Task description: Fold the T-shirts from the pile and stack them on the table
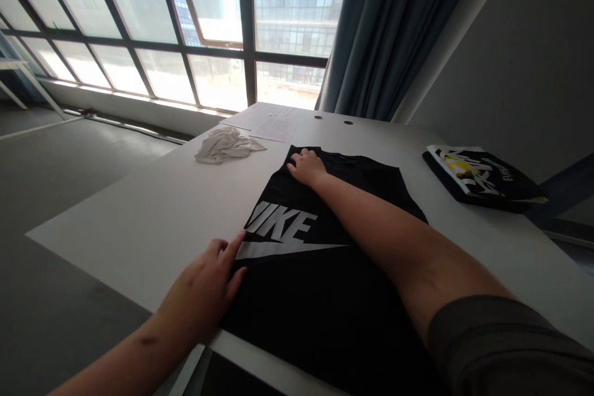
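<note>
A black T-shirt (297,297) with a pale NIKE print lies spread on the white table (139,216), its lower part reaching over the front edge. Along its left side rests my left hand (208,275), index finger stretched to the edge of the print and thumb apart on the fabric. My right hand (307,167) lies on the shirt's upper left corner, fingers spread over the cloth. The right forearm crosses the shirt and hides part of its right half. No sleeves stick out at the shirt's sides.
A crumpled white cloth (226,145) lies farther back on the left, near some paper sheets (273,122). Folded dark and printed clothes (487,176) are stacked at the right. Two cable holes mark the table's far end, below a blue curtain (385,31) and windows.
</note>
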### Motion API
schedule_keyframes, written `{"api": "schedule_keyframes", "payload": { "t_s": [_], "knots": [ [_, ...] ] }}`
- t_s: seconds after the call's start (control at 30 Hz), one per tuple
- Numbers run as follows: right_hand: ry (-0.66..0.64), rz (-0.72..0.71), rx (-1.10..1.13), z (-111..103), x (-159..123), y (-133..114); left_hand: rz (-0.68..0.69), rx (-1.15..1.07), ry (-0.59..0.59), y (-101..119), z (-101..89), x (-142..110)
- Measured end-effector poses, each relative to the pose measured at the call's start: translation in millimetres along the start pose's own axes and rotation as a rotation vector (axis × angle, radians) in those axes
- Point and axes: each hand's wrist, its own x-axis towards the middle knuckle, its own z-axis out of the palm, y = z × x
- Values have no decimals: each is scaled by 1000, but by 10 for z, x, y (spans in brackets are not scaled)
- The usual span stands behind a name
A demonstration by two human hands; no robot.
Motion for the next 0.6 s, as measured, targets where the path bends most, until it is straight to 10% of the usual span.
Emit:
{"api": "schedule_keyframes", "payload": {
  "t_s": [0.23,0.6],
  "knots": [
    [-182,207,139,200,537,-472,-164,43,-128,-27,-57,-387],
    [15,146,330,-142,605,-28,130,-342,84,364,-428,-353]
  ]
}}
